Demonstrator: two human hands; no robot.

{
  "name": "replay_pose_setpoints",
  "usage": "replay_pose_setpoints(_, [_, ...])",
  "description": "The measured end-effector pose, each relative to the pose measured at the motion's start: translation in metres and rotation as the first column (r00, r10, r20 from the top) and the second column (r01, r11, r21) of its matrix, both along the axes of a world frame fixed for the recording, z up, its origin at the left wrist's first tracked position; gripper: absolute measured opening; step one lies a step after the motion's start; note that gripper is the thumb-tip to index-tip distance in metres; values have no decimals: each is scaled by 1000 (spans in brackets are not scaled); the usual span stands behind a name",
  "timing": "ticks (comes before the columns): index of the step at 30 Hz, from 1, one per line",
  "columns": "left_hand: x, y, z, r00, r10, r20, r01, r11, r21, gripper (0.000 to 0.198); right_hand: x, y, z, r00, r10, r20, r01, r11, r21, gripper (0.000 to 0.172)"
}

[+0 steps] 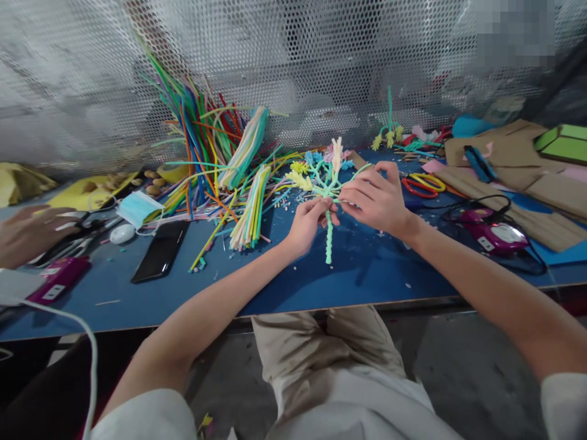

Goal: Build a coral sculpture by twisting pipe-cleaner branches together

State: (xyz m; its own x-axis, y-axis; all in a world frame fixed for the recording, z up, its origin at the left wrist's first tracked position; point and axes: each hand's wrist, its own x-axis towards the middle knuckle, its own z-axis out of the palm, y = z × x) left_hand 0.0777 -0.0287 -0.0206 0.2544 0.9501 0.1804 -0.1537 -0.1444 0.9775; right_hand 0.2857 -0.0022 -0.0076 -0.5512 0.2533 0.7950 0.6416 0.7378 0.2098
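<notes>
A pipe-cleaner flower bouquet [329, 238] is held upright over the blue table, its mint-green twisted stem hanging down below my hands. Yellow, blue, pink and cream blooms branch out at its top. My left hand [312, 221] pinches the stem just under where the branches meet. With its fingers closed, my right hand [378, 198] grips at the right side of the bouquet, on a thin green branch that sticks out above the knuckles. The fingertips hide exactly where the branch joins the stem.
Bundled pipe cleaners [251, 211] and a tall loose heap [197, 140] lie to the left, near a black phone [160, 250] and a blue mask [140, 209]. Scissors [424, 183], a purple device [493, 231] and brown cardboard [527, 214] are on the right. Another person's hand [34, 235] is at far left.
</notes>
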Motion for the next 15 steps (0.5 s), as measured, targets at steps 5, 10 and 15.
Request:
replay_pose_setpoints(5, [-2, 1, 1, 1000, -2, 4, 2, 999, 54, 36, 1, -1, 2, 999, 23, -38, -24, 999, -24, 18])
replay_pose_setpoints(10, [-4, 0, 1, 997, 42, -61, -34, 992, 124, 41, -2, -2, 3, 996, 20, -91, -27, 996, -80, 21])
replay_pose_setpoints(15, [-3, 0, 0, 999, 6, -34, -2, 994, 107, 39, 0, -3, 1, 997, 32, -75, -36, 998, -53, 22])
